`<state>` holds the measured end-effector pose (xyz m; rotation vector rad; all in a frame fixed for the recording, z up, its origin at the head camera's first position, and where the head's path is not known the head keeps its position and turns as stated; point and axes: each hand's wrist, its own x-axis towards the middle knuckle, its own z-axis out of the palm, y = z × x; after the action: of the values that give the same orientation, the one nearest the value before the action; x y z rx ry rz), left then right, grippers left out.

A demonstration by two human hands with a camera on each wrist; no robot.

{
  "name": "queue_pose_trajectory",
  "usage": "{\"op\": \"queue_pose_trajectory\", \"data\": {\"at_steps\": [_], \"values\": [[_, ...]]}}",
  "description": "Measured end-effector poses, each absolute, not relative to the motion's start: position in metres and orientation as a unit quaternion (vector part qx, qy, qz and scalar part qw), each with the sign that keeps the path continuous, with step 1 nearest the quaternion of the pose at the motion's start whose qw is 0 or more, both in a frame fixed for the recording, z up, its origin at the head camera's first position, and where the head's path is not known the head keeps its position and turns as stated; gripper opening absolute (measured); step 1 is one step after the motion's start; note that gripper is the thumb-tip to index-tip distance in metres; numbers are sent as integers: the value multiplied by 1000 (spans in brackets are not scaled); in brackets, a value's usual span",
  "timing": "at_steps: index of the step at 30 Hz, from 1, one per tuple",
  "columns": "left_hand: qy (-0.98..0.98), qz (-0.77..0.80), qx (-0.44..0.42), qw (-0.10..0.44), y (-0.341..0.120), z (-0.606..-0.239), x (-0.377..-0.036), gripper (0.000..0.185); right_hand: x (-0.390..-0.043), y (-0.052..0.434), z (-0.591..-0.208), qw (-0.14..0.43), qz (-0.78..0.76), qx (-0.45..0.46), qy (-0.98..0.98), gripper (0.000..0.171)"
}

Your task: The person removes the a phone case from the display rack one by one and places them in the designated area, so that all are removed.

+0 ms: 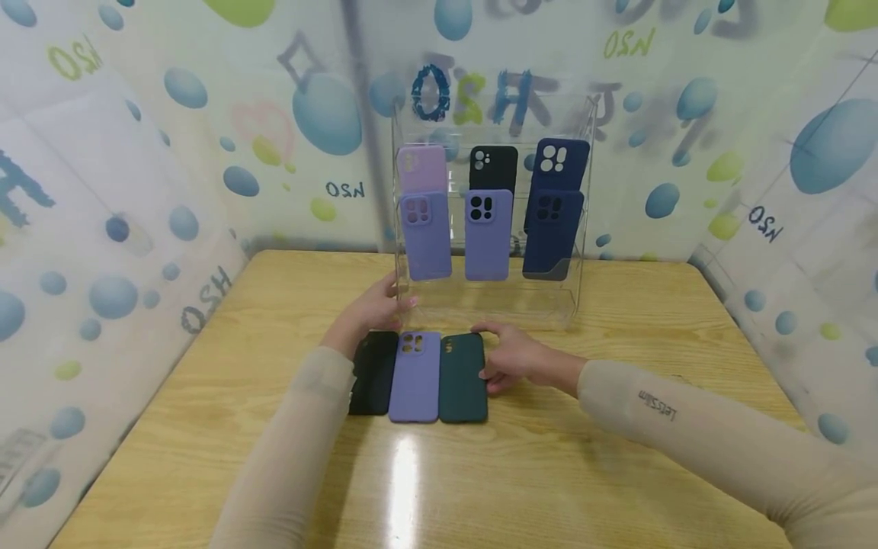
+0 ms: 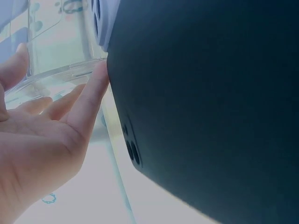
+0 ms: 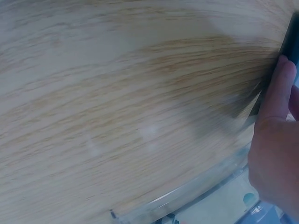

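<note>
Three cases side by side on bench. Right hand, at 3 o'clock, pinches dark green case, squaring the row. Left hand, fingers spread, steadies acrylic rack at 12.

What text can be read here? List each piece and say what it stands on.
"LetsSlim": on the right sleeve.
"H2O": mirrored, repeated on the bubble-patterned backdrop, largest behind the clear display stand.
Phone cases: no readable text.
Wrist views: nothing legible.
</note>
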<state>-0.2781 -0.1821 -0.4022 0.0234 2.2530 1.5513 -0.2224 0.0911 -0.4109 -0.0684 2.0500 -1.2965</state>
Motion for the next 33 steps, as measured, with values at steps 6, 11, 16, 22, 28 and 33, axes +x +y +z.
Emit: {"op": "queue_pose_trajectory", "data": {"at_steps": [6, 11, 16, 22, 28, 33], "values": [[806, 554, 1, 208, -183, -403, -278, 76, -221, 81, -410, 349, -504, -32, 789, 85], [806, 555, 1, 206, -184, -404, -278, 78, -221, 73, -410, 352, -510, -31, 784, 86], [805, 555, -5, 207, -183, -402, -278, 77, -222, 67, -411, 356, -500, -33, 789, 88], [804, 558, -1, 207, -182, -402, -278, 76, -224, 64, -410, 353, -474, -47, 805, 90], [804, 556, -9, 211, -184, -403, -277, 80, -223, 63, -408, 362, -476, -53, 800, 93], [803, 558, -3, 211, -184, -404, -278, 80, -221, 62, -408, 356, -481, -48, 800, 92]]}}
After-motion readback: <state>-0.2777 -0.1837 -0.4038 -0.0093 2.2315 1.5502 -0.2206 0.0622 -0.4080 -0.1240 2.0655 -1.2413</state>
